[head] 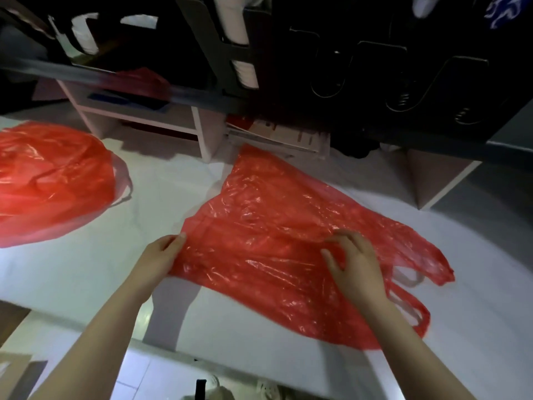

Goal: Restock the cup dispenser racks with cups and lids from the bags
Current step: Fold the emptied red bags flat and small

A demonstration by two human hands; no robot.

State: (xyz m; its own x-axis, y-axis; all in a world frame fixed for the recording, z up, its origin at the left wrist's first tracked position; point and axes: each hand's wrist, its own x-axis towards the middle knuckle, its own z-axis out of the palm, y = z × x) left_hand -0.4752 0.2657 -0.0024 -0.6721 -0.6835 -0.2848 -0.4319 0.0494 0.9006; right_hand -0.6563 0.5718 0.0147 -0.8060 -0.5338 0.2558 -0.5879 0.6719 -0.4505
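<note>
A full red bag (52, 180) sits bulging at the far left of the white surface (161, 197), apparently parked there as stock not yet drawn on, well apart from the work in the middle. Bare surface lies between it and the person's left hand (157, 258), whose thumb and fingers pinch the left edge of a flat red bag (274, 232), seemingly to anchor the slack film. That bag lies spread and collapsed across the centre, and it looks empty or close to it. The right hand (354, 261) hovers low over the bag's middle with fingers bent and tips on the plastic. Whether they pinch the film or only press it cannot be told. The pose suggests smoothing or feeling for anything left inside. Further right the handle loops (409, 307) trail toward the near edge, where the film appears to overhang the surface and could slide off. Above, the dark dispenser rack (288, 67) crosses the top of the view, with white cups (233, 21) stacked in its centre-left channels. The wire-framed slots (403, 82) to the right look unfilled, which leaves room to load.
</note>
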